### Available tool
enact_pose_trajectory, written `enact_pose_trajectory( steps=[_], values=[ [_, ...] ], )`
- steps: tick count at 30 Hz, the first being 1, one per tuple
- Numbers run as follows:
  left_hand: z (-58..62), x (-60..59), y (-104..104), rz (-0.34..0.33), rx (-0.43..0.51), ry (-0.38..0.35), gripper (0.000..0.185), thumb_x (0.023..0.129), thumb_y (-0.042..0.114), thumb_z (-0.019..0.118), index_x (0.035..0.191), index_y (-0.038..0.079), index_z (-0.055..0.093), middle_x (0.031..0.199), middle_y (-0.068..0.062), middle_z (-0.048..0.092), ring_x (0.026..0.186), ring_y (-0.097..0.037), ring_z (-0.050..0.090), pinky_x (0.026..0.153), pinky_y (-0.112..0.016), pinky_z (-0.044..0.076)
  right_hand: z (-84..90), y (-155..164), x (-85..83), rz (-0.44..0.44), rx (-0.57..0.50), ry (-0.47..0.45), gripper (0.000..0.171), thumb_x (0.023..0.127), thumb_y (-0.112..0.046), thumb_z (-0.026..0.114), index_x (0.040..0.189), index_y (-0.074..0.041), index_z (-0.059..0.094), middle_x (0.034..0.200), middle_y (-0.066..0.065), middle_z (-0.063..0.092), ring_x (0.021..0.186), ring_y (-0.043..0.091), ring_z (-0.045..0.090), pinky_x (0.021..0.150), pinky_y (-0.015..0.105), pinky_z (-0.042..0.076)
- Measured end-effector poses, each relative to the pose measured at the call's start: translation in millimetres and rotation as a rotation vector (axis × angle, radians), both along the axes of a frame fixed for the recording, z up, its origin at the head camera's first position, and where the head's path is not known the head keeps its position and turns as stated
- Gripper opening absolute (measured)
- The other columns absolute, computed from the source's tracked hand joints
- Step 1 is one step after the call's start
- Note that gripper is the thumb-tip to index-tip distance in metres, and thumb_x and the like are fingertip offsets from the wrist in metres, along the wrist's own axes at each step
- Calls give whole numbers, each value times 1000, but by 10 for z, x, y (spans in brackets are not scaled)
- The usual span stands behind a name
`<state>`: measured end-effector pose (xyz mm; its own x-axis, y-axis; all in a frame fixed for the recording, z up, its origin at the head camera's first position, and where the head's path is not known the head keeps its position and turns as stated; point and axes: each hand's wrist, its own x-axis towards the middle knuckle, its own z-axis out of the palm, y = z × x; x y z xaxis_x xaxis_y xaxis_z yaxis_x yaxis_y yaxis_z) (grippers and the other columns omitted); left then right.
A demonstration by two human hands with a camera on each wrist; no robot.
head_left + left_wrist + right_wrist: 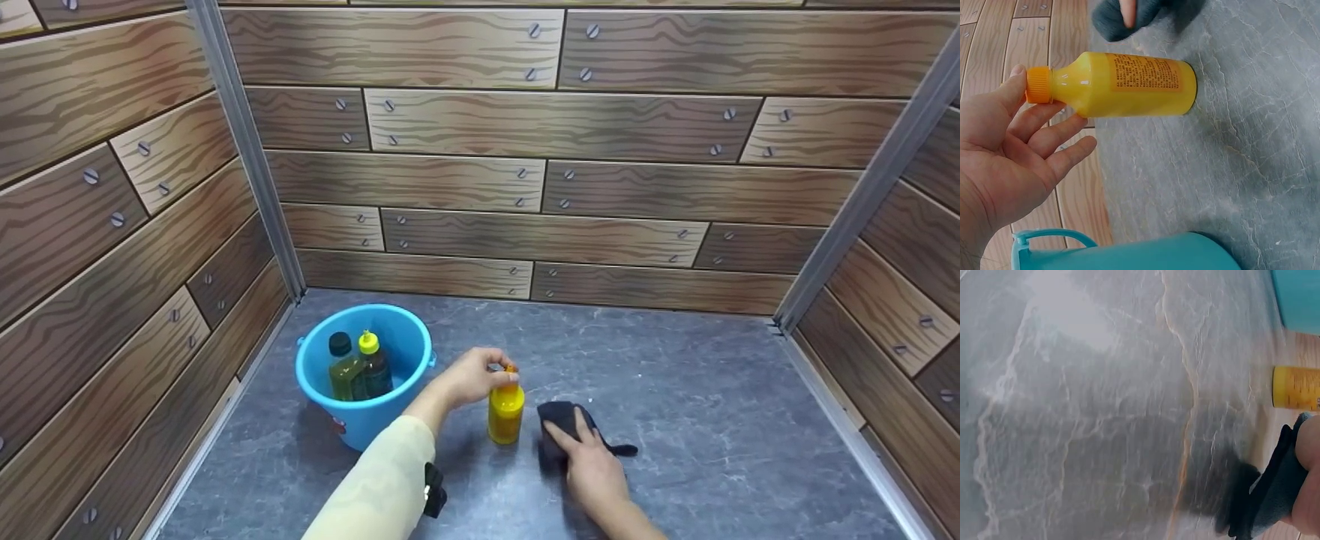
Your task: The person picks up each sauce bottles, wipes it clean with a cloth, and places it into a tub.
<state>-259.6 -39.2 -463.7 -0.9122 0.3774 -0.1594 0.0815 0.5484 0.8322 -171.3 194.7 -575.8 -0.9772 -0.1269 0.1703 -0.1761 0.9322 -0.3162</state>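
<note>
My left hand pinches the orange ribbed cap of a yellow bottle between thumb and forefinger. Its other fingers spread loosely beside the bottle's neck. The bottle stands upright in the head view, and small print covers a label on its side. To the right of the bottle, my right hand holds a dark cloth, two fingers stretched over its top. A narrow end of the cloth sticks out to the right. In the right wrist view the cloth casts a shadow on the grey surface.
A blue bucket stands left of my left hand. Inside it are a dark-capped bottle and a dark bottle with a yellow spout cap. Wood-patterned walls enclose the grey marbled surface at the back and sides.
</note>
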Motion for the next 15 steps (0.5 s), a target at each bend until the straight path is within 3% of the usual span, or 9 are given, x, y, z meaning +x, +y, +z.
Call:
enact_pose_trajectory(
  steps=[10, 15],
  values=[
    [-34, -21, 0, -61, 26, -10, 14, 109, 28, 63, 118, 23, 74, 133, -2, 67, 125, -28, 62, 108, -52, 51, 9, 72, 38, -6, -51, 45, 60, 95, 4, 67, 144, -30, 68, 160, 27, 45, 131, 52, 58, 88, 62, 57],
    [-13, 19, 63, 59, 100, -7, 24, 103, 26, 74, 123, 12, 73, 129, -9, 70, 121, -29, 66, 102, -50, 55, 6, 91, 50, -13, -68, 55, 59, 94, 3, 69, 143, -29, 69, 159, 27, 46, 130, 52, 59, 90, 62, 57]
  ],
)
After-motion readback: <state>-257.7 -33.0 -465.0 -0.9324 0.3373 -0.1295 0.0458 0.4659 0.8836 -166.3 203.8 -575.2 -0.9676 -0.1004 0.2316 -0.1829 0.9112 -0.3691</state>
